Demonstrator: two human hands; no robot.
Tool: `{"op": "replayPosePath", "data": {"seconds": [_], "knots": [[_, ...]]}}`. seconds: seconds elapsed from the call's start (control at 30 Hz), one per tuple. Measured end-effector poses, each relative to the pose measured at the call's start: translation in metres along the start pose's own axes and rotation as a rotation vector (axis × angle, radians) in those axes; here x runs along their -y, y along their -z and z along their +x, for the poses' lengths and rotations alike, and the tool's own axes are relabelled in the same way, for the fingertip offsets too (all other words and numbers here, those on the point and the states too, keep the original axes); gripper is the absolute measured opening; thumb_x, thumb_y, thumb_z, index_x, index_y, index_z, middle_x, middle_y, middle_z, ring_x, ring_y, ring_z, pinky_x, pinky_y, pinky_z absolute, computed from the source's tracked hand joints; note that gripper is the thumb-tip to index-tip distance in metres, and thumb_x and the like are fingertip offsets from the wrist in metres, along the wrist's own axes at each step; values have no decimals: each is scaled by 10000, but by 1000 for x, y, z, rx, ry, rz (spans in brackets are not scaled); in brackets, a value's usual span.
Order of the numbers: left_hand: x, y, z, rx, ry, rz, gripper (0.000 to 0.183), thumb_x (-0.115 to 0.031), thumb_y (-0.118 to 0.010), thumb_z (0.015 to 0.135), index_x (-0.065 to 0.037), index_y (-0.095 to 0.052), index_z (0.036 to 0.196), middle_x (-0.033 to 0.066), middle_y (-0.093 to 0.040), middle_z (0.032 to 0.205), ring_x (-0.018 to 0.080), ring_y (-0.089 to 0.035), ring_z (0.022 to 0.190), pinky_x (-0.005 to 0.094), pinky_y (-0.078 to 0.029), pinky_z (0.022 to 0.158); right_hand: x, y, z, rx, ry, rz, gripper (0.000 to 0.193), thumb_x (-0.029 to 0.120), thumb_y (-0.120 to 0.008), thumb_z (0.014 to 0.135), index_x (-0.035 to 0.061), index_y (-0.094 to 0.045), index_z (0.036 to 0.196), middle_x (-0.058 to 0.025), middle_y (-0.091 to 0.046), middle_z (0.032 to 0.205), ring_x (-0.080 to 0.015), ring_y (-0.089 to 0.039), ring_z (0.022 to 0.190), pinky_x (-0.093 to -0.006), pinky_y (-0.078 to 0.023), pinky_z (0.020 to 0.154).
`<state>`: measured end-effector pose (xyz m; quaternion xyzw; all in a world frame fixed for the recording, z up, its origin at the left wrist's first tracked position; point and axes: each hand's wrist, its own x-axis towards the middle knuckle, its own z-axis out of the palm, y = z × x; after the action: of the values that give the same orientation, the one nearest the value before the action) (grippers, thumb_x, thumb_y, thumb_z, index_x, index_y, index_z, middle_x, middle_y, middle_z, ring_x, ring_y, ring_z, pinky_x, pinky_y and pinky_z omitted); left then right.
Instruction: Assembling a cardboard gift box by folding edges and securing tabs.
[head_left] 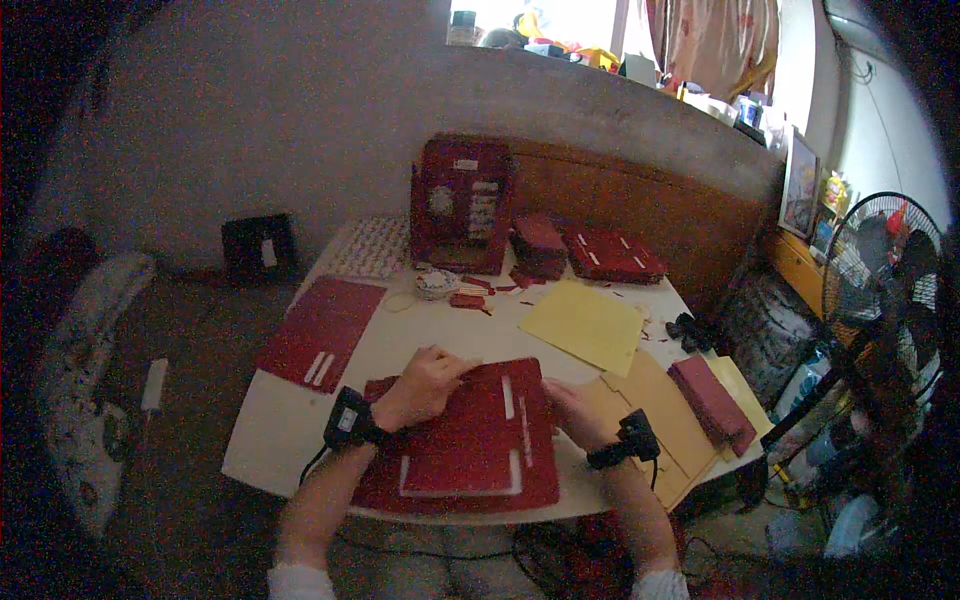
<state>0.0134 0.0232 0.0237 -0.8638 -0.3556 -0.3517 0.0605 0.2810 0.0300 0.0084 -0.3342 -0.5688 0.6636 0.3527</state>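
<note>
A dark red cardboard piece (pixel 470 430) with white strips along its edges lies at the table's front. My left hand (pixel 428 385) rests on its upper left part, fingers bent together and pointing right; whether something small is between them is hidden. At the piece's right edge, my right hand (pixel 574 408) closes on the border, with its fingertips partly hidden. Both wrists carry black strapped devices. Left of the hands lies another red sheet (pixel 325 330) with two white strips.
On the white table (pixel 270 430) stand a red box (pixel 462 205), a stack of red pieces (pixel 612 255) and red blocks (pixel 538 245). Yellow paper (pixel 585 325), tan card (pixel 665 420) and a dark red block (pixel 712 402) lie rightward. A fan (pixel 885 260) stands right of the table.
</note>
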Motion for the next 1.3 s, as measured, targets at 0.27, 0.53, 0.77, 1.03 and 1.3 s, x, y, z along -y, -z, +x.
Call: {"op": "replayPosePath", "data": {"seconds": [0.27,0.53,0.77,1.03,1.3], "knots": [[-13,-4,11,37,102,96,443,-123,-622,758,-57,-506,1181,128,-500,1189,311,-448,1099,430,-353,940,7,5,-8,-154,28,-74,347,328,-530,888,56,-564,1101,3,-614,862,-91,-496,596,-209,-378,558],[-23,-14,-2,83,-25,10,449,-230,-608,799,-38,-498,1189,155,-492,1183,330,-430,1140,453,-321,976,9,-3,-7,-100,32,206,274,176,-587,862,9,-546,1075,-109,-636,948,-194,-652,749,-270,-540,625],[-48,-16,-4,136,-52,-23,425,-239,-631,768,-24,-528,1120,142,-527,1109,322,-490,1052,434,-383,911,6,-7,-9,-125,-169,-54,308,180,-625,841,-3,-549,1076,-110,-637,952,-196,-639,823,-297,-531,721],[-54,-7,-9,82,-33,23,488,-163,-676,667,-16,-528,1109,136,-532,1053,302,-495,985,434,-382,893,33,-19,-20,-29,-156,-487,377,345,-612,849,23,-614,1046,-15,-630,869,-89,-570,769,-229,-465,671],[-60,3,-6,19,147,-62,489,-140,-712,616,-41,-535,1061,135,-517,990,321,-472,971,418,-376,873,22,-14,-16,23,-174,-428,371,381,-591,858,41,-649,996,9,-613,818,-73,-547,738,-218,-445,659]]}}
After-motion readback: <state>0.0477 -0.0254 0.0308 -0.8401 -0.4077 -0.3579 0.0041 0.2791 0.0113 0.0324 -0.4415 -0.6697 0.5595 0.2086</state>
